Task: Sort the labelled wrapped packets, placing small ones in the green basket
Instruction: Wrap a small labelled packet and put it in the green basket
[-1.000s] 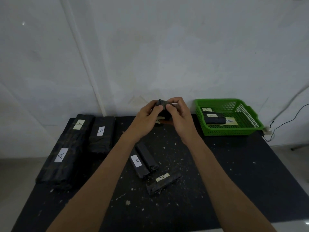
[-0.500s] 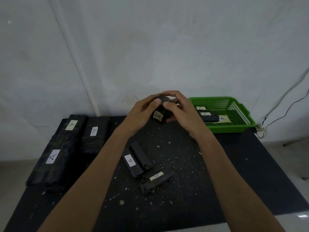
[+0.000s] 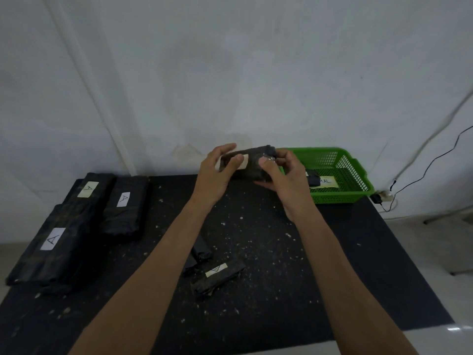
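Note:
Both hands hold one small black wrapped packet (image 3: 253, 163) up above the table's far middle. My left hand (image 3: 216, 175) grips its left end, thumb beside the pale label. My right hand (image 3: 279, 175) pinches its right end. The green basket (image 3: 340, 196) stands just right of the hands at the far right and holds a small packet (image 3: 313, 180) and a paper tag. On the table lie a small labelled packet (image 3: 217, 276) and two more small ones (image 3: 201, 253), partly hidden by my left forearm.
Three large black packets labelled A lie at the left: one long (image 3: 55, 247), one behind it (image 3: 89, 190), one beside it (image 3: 125, 206). The black table (image 3: 332, 265) is speckled with crumbs. A cable and plug (image 3: 381, 198) sit by the wall, right of the basket.
The packet in both hands has turned from end-on to lying lengthwise, raised slightly and shifted toward the basket. The camera has tilted, so the scene sits lower.

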### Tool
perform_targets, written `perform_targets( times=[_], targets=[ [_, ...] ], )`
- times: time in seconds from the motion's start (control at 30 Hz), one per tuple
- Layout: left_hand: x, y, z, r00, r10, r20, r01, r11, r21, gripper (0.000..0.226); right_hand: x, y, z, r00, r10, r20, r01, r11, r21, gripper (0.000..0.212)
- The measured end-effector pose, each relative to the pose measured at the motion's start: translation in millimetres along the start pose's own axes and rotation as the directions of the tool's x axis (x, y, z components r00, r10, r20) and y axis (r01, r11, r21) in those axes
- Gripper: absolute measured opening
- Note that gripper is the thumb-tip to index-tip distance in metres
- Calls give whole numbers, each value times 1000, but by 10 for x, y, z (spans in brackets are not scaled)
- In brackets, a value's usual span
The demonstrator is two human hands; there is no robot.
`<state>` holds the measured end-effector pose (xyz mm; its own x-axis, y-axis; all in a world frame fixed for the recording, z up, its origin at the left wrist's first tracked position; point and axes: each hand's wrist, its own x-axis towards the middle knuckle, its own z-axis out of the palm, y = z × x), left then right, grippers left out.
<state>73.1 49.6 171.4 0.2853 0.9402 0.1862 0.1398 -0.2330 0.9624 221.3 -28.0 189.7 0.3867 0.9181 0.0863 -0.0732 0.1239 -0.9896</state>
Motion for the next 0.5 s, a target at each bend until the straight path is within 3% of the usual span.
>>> perform_targets(
  times=[0.07,0.13,0.2,0.33,0.5],
  targets=[
    [2,-73,96,990,-128,-66,132,989,72,66,56,63,-37,997,-5,-77,6,1000,14,16],
    [28,-141,178,955,-292,-54,293,956,20,80,100,115,-44,990,-32,-138,24,998,-58,24],
    [82,-184,237,931,-364,18,365,928,-74,74,147,156,-43,985,-67,-161,45,990,-136,32],
    [243,-163,328,925,-362,111,379,898,-224,46,273,214,-82,977,-115,-178,67,964,-257,30],
    [513,-256,503,909,-391,146,417,866,-275,49,426,289,-231,967,-140,-215,64,943,-326,27]
  ],
)
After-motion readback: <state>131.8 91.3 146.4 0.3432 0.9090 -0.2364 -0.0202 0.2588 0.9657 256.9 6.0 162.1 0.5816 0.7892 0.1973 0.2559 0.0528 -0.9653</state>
